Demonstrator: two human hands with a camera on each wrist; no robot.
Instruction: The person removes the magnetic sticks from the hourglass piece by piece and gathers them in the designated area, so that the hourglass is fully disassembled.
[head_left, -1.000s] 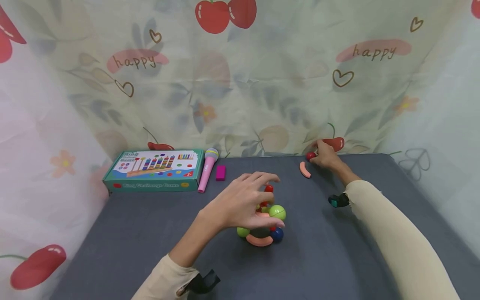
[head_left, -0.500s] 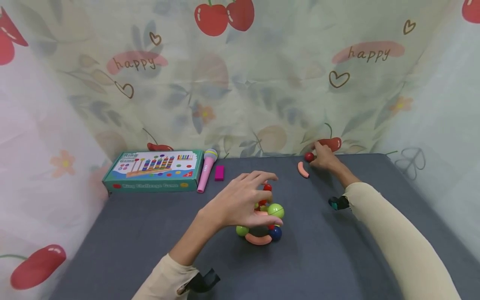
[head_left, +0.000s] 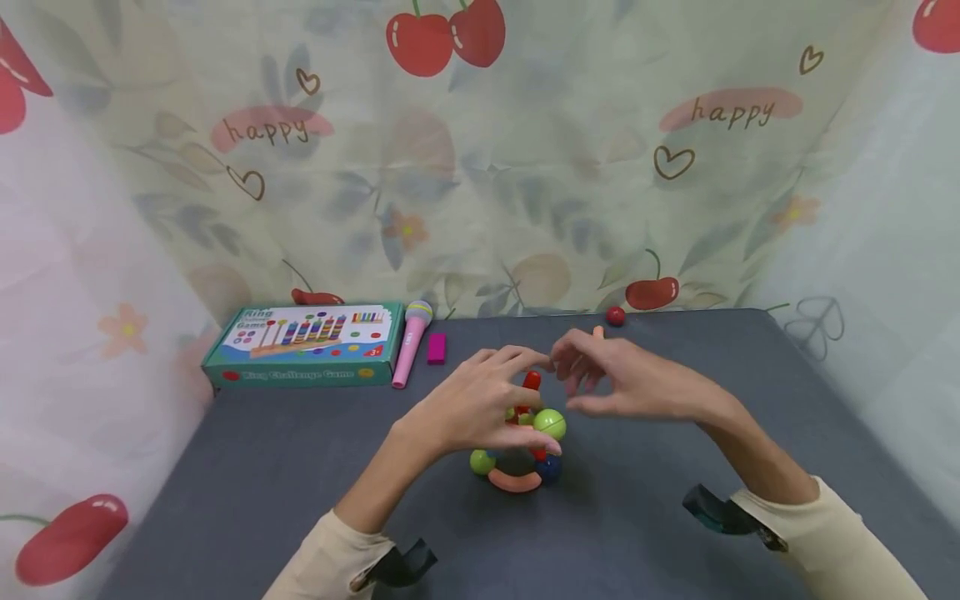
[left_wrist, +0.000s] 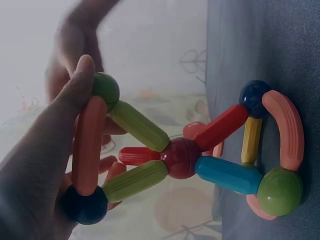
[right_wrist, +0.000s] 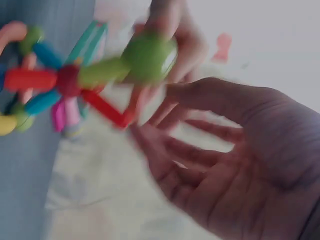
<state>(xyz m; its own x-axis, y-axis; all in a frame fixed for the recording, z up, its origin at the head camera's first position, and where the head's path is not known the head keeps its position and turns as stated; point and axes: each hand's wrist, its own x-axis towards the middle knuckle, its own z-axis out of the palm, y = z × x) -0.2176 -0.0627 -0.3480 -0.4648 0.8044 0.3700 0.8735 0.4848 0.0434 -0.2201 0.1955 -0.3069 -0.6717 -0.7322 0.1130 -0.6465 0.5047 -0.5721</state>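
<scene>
My left hand (head_left: 480, 408) grips the top of an upright ball-and-stick toy structure (left_wrist: 181, 158) on the table. In the left wrist view its thumb lies against a green ball (left_wrist: 106, 91), with fingers behind the upper orange stick (left_wrist: 89, 150). Below the central red ball, red and blue sticks lead down to a base with curved orange pieces. My right hand (head_left: 633, 379) hovers just right of the structure, fingers loosely bent and holding nothing visible. In the right wrist view its fingertips overlap a red stick (right_wrist: 107, 109) jutting from the structure.
A loose red ball (head_left: 615, 316) rests at the table's back edge; a curved orange stick (head_left: 597, 332) is mostly hidden behind my right hand. Back left are a green game box (head_left: 300, 346), a pink toy microphone (head_left: 412, 346) and a magenta block (head_left: 437, 348).
My right hand has left the red ball at the back and come forward and left to the structure. My left hand keeps its grip in place.
</scene>
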